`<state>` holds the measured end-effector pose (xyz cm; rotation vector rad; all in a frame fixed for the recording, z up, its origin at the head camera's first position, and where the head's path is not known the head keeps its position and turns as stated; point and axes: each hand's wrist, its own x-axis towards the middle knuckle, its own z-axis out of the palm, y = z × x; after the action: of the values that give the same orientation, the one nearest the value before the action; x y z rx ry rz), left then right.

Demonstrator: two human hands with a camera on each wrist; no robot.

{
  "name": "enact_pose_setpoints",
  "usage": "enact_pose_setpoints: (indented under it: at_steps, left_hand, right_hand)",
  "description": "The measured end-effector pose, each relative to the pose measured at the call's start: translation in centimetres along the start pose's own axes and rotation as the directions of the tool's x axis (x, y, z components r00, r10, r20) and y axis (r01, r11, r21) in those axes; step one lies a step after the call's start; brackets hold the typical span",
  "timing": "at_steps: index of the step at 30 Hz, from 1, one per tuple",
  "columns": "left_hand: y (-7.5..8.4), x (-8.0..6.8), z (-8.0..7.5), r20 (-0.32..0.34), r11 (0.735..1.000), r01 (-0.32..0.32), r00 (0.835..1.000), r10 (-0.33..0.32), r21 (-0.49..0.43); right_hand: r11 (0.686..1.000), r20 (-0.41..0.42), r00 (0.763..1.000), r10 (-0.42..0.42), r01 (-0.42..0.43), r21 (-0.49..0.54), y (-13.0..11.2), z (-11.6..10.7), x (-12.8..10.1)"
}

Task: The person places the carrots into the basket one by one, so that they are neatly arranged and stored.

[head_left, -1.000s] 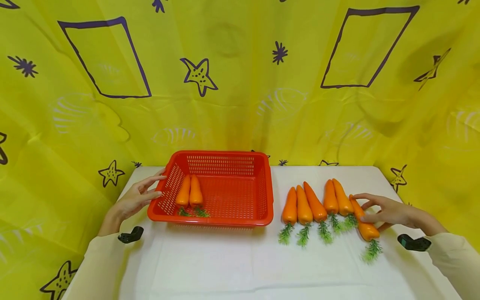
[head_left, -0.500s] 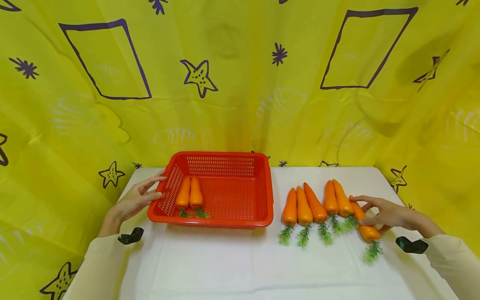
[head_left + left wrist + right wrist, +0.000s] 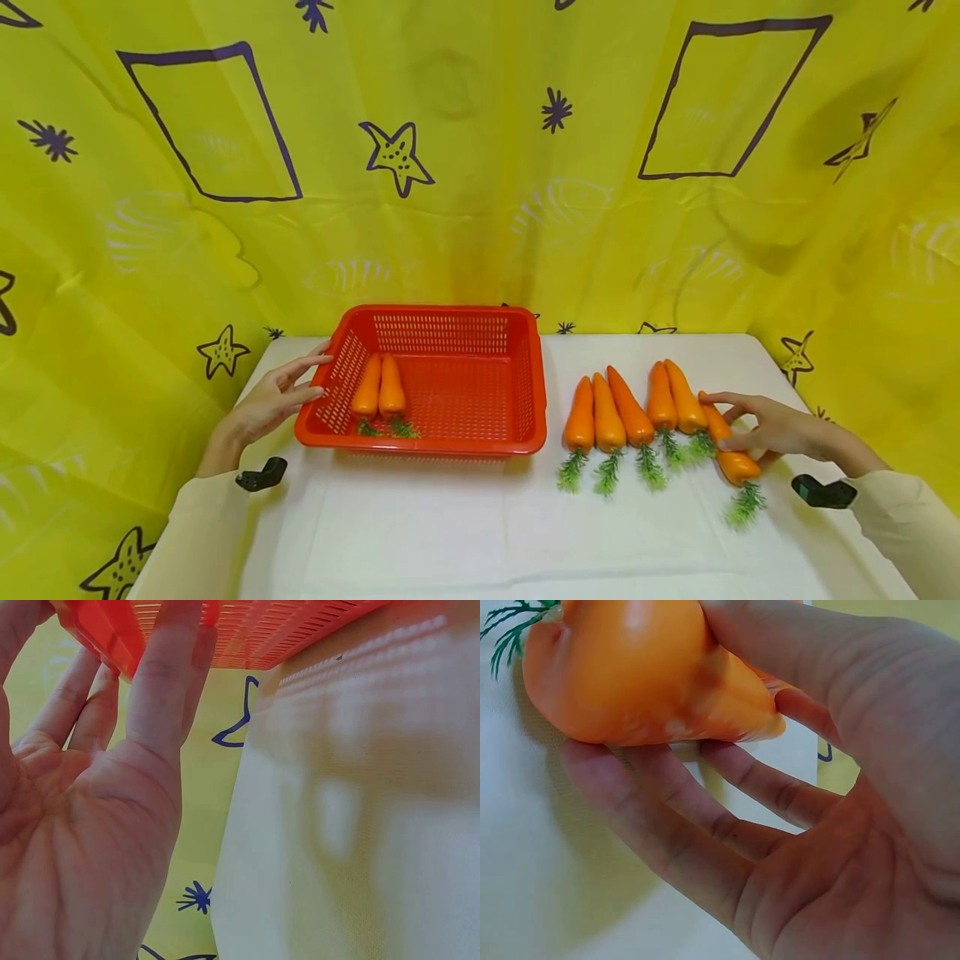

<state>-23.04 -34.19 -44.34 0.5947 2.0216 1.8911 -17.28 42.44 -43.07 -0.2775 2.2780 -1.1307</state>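
Observation:
An orange carrot (image 3: pixel 735 467) with a green top lies rightmost on the white table, and my right hand (image 3: pixel 752 425) grips it. In the right wrist view the thumb lies over the carrot (image 3: pixel 630 675) and the fingers (image 3: pixel 705 825) curl beneath it. Several more carrots (image 3: pixel 630 408) lie in a row just to its left. A red slotted basket (image 3: pixel 420 446) holds two carrots (image 3: pixel 380 387) at its left side. My left hand (image 3: pixel 273 400) touches the basket's left wall with straight fingers (image 3: pixel 165 682), seen against the basket (image 3: pixel 285 630).
The white table (image 3: pixel 465 525) ends close to a yellow printed cloth (image 3: pixel 480 208) that hangs behind and at both sides. Black wrist mounts (image 3: pixel 261 473) sit on both cream sleeves. The basket's right half holds nothing.
My right hand has drawn in slightly round the rightmost carrot. The left hand, the basket and the other carrots have not moved.

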Motion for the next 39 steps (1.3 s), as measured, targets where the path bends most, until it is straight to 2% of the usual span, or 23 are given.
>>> enact_pose_setpoints:
  at_steps: [6, 16, 25, 33, 39]
  left_hand:
    - [0.0, 0.0, 0.0, -0.001, 1.0, 0.003, 1.0, -0.003, 0.014]
    - [0.1, 0.0, 0.2, 0.013, 0.999, -0.029, 1.0, 0.029, -0.021]
    - [0.2, -0.1, 0.2, 0.012, 1.0, -0.017, 1.0, 0.018, -0.023]
    - [0.1, 0.0, 0.0, 0.012, 1.0, -0.015, 1.0, 0.015, -0.008]
    - [-0.1, 0.0, -0.1, 0.011, 1.0, 0.002, 1.0, -0.002, 0.013]
  right_hand:
    - [1.0, -0.016, 1.0, -0.02, 0.02, -0.024, 0.1, 0.0, -0.1]
    - [0.998, 0.003, 0.999, -0.048, 0.048, -0.037, -0.2, -0.3, -0.2]
    - [0.996, -0.001, 0.998, -0.064, 0.064, -0.064, -1.7, -2.1, -1.2]
    - [0.996, -0.057, 0.997, -0.053, 0.049, -0.068, -2.7, -3.5, -2.3]
    - [0.994, -0.069, 0.996, -0.065, 0.059, -0.088, -3.7, -4.4, -2.8]
